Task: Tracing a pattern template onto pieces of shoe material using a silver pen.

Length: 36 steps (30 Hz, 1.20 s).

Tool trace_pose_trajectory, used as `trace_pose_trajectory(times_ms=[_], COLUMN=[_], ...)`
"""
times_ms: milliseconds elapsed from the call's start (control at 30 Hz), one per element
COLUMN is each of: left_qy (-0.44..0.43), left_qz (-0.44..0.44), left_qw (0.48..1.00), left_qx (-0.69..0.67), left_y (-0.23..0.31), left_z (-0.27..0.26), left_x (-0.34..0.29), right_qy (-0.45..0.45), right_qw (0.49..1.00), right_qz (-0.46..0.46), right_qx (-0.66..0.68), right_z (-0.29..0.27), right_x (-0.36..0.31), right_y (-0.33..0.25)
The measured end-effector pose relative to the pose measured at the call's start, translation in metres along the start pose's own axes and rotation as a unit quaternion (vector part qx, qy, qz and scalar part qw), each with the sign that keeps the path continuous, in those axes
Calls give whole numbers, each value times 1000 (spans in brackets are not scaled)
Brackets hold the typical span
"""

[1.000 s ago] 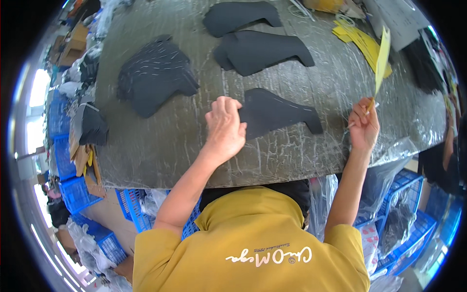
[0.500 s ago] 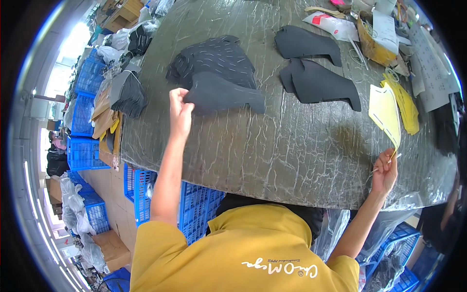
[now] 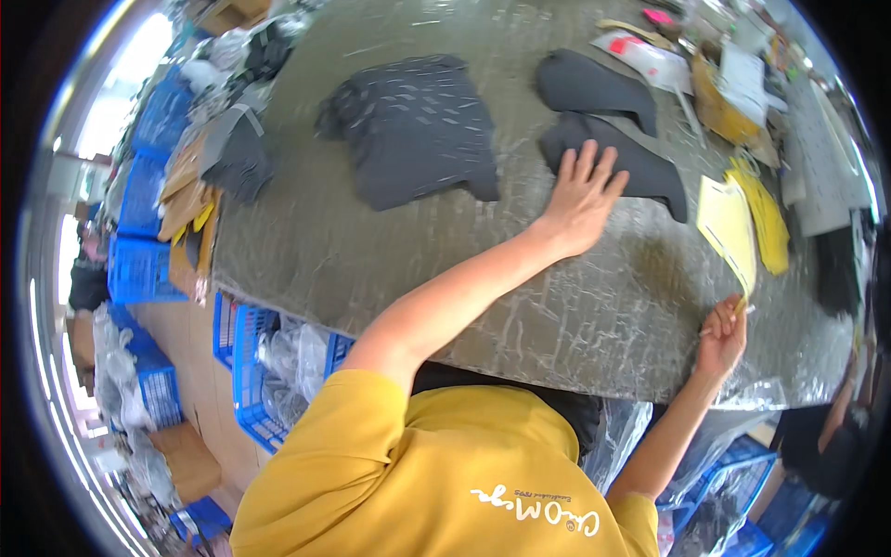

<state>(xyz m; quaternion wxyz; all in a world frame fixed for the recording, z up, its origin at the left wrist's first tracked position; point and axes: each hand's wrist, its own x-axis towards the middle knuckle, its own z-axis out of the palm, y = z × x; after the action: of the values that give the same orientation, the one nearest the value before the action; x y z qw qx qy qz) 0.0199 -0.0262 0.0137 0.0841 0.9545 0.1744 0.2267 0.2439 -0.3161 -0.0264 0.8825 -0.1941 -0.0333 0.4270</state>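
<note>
My left hand (image 3: 583,206) is spread flat, its fingertips over the near edge of a dark grey cut piece (image 3: 636,158) on the table. Behind that piece lies a second dark cut piece (image 3: 594,85) of similar shape. At the right, my right hand (image 3: 722,339) pinches the lower end of a pale yellow template (image 3: 727,223) with slots along its edges. A thin white stick-like thing also shows at those fingers, too small to name. Left of my left hand rests a fanned pile of dark cut pieces (image 3: 418,130) with short white marks.
The table (image 3: 445,269) has a crinkled film cover. At its far right are a yellow box (image 3: 722,107), a white-and-red packet (image 3: 645,58) and yellow sheets (image 3: 768,218). Blue crates (image 3: 148,269) stand left; another blue crate (image 3: 251,371) stands below the table edge.
My left hand has left the marked pile and swung right to the dark pieces, fingers now spread. The piece it held lies on the pile. My right hand keeps the yellow template, slightly lower.
</note>
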Motion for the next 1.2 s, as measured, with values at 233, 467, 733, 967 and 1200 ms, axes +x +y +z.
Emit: trace_pose_trajectory(times_ms=[233, 467, 733, 967, 1200], left_qy=[-134, 66, -108, -135, -158], left_qz=[52, -194, -47, -51, -55], left_qw=[989, 903, 973, 978, 980], left_qx=[-37, -378, -198, -150, -110], left_y=[53, 34, 56, 71, 63], left_z=[-46, -66, -69, -65, -61], left_x=[-109, -135, -127, -123, -119], right_qy=[43, 93, 62, 18, 26], right_qw=[998, 815, 604, 609, 610], right_qz=[6, -23, -18, -94, -41], right_qx=[-41, -572, -794, -788, -791], right_z=[32, 76, 101, 92, 101], right_x=[-1, -38, -51, -54, -48], right_y=[17, 55, 78, 79, 72])
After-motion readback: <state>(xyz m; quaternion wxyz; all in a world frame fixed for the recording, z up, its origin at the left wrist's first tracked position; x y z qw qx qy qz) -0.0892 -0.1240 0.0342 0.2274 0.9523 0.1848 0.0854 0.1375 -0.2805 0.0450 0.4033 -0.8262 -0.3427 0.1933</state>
